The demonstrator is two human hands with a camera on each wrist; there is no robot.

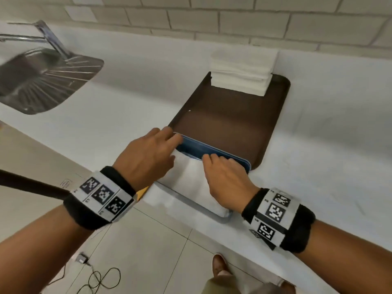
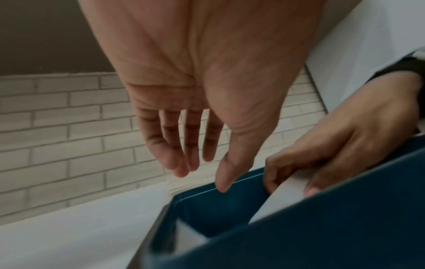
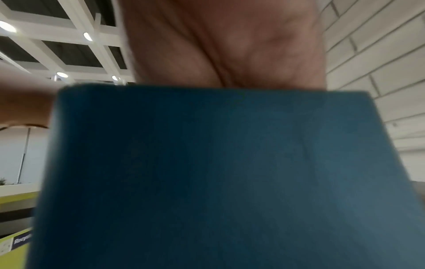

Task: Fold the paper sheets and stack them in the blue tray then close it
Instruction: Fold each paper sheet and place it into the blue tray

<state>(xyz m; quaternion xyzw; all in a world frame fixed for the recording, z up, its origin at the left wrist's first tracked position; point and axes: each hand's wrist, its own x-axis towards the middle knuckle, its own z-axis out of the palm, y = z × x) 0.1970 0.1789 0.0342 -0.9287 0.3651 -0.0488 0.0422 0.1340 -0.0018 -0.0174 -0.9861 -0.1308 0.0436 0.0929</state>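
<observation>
The blue tray [image 1: 212, 148] sits at the counter's front edge, on the near end of a brown tray [image 1: 233, 115]. A folded white paper sheet [image 1: 191, 177] lies in it. My right hand [image 1: 212, 160] pinches the sheet's far edge; in the left wrist view the right hand [image 2: 289, 183] has fingers and thumb curled on the paper [image 2: 282, 196]. My left hand [image 1: 169, 134] hovers over the tray's far left corner, and there the left hand [image 2: 202, 178] has relaxed fingers and its thumb at the blue rim [image 2: 239, 182]. The blue wall [image 3: 207, 172] fills the right wrist view and hides the fingers.
A stack of unfolded white sheets [image 1: 241, 71] rests on the brown tray's far end against the tiled wall. A steel sink [image 1: 42, 77] with a faucet [image 1: 42, 37] lies far left. Below the counter edge are floor tiles and a cable [image 1: 99, 279].
</observation>
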